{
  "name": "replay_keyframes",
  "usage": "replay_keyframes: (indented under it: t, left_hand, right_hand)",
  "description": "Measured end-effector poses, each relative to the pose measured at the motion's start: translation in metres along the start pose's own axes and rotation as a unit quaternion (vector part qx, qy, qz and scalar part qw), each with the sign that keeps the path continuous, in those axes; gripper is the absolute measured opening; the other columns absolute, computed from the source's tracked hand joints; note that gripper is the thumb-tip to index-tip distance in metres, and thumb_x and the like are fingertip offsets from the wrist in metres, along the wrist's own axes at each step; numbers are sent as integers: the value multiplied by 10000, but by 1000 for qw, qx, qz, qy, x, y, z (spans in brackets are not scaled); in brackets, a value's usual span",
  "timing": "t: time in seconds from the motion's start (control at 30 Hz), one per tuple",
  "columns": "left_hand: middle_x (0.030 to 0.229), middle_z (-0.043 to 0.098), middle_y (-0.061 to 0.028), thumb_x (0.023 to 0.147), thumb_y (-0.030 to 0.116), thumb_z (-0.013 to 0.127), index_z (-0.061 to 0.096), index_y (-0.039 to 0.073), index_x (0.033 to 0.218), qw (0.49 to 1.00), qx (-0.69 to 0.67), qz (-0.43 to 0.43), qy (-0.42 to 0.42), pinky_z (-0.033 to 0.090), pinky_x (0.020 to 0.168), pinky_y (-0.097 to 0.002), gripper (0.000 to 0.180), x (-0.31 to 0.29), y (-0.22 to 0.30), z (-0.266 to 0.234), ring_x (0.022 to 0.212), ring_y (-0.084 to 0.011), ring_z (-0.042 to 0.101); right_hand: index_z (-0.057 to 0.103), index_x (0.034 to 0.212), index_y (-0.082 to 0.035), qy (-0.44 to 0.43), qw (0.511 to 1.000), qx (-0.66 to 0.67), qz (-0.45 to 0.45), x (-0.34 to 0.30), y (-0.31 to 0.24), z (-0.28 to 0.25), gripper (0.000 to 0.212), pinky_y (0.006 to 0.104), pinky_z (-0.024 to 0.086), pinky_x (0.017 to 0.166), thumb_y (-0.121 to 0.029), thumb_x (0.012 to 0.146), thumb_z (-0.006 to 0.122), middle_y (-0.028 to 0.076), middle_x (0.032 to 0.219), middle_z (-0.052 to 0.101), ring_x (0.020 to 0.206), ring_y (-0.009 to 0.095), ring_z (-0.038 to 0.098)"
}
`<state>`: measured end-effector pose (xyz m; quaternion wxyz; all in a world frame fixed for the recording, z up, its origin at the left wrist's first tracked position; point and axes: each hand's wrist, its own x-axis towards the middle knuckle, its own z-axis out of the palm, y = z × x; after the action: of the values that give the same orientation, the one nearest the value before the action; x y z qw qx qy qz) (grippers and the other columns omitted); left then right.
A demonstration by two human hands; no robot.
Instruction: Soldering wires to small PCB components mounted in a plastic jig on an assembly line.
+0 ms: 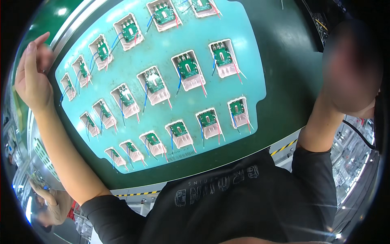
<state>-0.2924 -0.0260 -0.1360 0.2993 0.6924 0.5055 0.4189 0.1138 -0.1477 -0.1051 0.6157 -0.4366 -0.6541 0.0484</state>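
Note:
A light turquoise tray (162,112) lies before me, bearing rows of small white plastic housings (192,83). Inside each housing sits a green circuit board (188,70), with blue and red wires (179,81) trailing out over the edge. Beyond the tray's left edge is my left hand (34,77), raised with its fingers apart and nothing seen in them. At the far right, my right hand (353,69) is large and blurred, away from the tray. Its fingers cannot be made out, nor whether it holds anything.
Under the tray is a dark green work surface (286,77), with a metal rail (77,26) along its left side. A dark box-like thing (317,20) stands at the upper right. At the lower left, another person (57,207) is seen, near yellow-black striped tape (138,193).

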Motion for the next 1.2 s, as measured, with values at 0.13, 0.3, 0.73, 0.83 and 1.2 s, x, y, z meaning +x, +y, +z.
replay_keyframes:
  t: [0.13,0.3,0.73,0.83,1.2]
  left_hand:
    - [708,528,4,932,191,481,620,-85,1020,1000,5,-25,12,298,572,-159,321,-3,-4,8,610,-38,385]
    - [693,498,15,930,191,494,625,-77,1006,1000,6,-22,-12,287,555,-158,307,-6,-3,1,601,-35,371]
    - [689,495,9,927,185,501,626,-75,999,1000,-2,-14,-26,292,557,-162,297,-8,-8,-8,605,-42,372]
    - [692,495,9,925,184,503,628,-71,1001,1000,0,-18,-26,295,559,-161,294,-8,-9,-10,606,-42,371]
    - [707,514,20,908,177,533,627,-69,1009,999,11,-29,-16,308,574,-145,282,-10,1,-2,617,-29,384]
  right_hand:
    - [540,682,72,-4,1000,0,-14,-4,5,-6,318,279,391,551,-198,827,456,141,592,510,528,174,465]
    - [527,667,78,-1,999,19,-33,-8,2,-1,359,293,381,553,-225,831,424,153,586,494,529,189,452]
    - [480,591,8,-21,999,-36,19,-6,-14,4,308,333,405,500,-240,774,481,151,483,453,451,222,459]
    - [458,587,-23,-11,999,-33,27,-9,-13,4,285,326,387,488,-235,776,485,131,465,422,440,210,434]
    - [524,666,-21,-11,999,23,32,-13,-9,-6,225,321,442,532,-208,788,499,117,509,474,468,206,481]
